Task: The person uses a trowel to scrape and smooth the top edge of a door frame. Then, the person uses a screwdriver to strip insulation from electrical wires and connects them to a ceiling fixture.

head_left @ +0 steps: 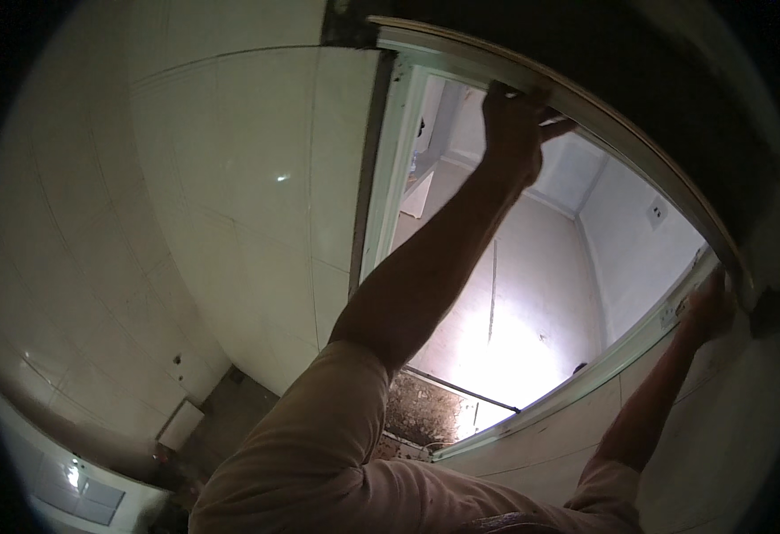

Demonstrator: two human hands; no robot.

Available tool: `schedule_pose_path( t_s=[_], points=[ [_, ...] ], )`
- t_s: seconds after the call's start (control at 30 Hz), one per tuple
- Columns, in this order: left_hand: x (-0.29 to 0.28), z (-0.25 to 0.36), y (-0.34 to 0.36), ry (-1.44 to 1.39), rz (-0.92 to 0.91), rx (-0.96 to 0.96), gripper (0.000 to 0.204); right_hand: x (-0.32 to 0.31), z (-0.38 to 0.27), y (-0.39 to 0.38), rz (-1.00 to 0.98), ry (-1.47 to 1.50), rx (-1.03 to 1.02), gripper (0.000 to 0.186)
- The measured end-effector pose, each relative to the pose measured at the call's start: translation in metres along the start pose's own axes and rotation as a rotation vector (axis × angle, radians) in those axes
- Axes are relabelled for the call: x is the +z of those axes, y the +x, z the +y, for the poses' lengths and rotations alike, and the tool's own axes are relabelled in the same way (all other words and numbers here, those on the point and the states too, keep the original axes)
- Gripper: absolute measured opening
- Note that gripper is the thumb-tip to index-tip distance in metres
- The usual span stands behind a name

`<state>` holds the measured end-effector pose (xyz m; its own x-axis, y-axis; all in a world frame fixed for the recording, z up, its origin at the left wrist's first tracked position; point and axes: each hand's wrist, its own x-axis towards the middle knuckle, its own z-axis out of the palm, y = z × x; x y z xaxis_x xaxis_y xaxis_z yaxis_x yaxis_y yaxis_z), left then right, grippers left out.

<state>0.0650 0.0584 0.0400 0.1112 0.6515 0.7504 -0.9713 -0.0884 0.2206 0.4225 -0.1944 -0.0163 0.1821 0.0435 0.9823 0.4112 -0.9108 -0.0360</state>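
1. White, smooth and straight-edged, though bowed by the lens, the door frame [388, 191] stood in a tiled opening, with the person's left hand [514, 125] raised to its head piece [488, 60]; the fingers bent at the underside, partly hidden, and whether they were clamped on it could not be told.
2. The right hand [713, 307], blurred, was at the upper end of the right jamb [577, 387]; its grip, too, could not be made out.
3. Just beside that hand, a small pale patch [668, 314] on the jamb bore marks too small to read.
4. Soft, creased beige sleeves [319, 414] covered the upper arms, leaving both forearms bare.
5. Glossy cream tiles [256, 178], scored by thin joints, lined the wall left of the frame, a dark, narrow strip [370, 169] between them.
6. Gritty brown rubble [421, 411] lay at the foot of the opening, near a slim dark bar [465, 392].
7. Beyond, harsh light washed a pale floor [532, 311]; a squarish socket plate [657, 211] was set in the smooth white wall.
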Motion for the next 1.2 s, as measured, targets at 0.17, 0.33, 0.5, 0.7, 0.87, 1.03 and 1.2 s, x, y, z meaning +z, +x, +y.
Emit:
schedule_pose_path(
  t_s=[0.17, 0.33, 0.5, 0.7, 0.87, 1.03, 1.2],
  points=[
    [-0.002, -0.001, -0.004, -0.008, -0.001, 0.014, 0.049, 0.005, -0.002, 0.001, 0.009, -0.011, -0.046, 0.051],
    [-0.012, 0.003, -0.003, -0.033, 0.006, -0.021, 0.049, -0.016, -0.021, 0.012, -0.139, 0.261, 0.215, 0.050],
    [-0.011, 0.001, -0.004, -0.039, 0.042, -0.052, 0.052, 0.008, 0.005, 0.010, -0.088, 0.156, -0.044, 0.049],
    [-0.031, 0.009, 0.008, 0.116, 0.041, -0.051, 0.035, 0.014, 0.004, 0.018, -0.206, 0.595, -0.057, 0.051],
    [-0.048, 0.035, 0.011, -0.102, 0.108, 0.018, 0.033, 0.055, 0.037, 0.033, -0.115, 0.947, 0.004, 0.051],
    [-0.057, 0.051, 0.022, 0.031, 0.154, 0.163, 0.039, 0.058, 0.041, 0.030, -0.029, 0.890, -0.028, 0.052],
    [-0.055, 0.076, 0.009, 0.485, 0.177, -0.049, 0.028, 0.047, 0.035, 0.032, -0.036, 0.558, 0.005, 0.059]
  ],
)
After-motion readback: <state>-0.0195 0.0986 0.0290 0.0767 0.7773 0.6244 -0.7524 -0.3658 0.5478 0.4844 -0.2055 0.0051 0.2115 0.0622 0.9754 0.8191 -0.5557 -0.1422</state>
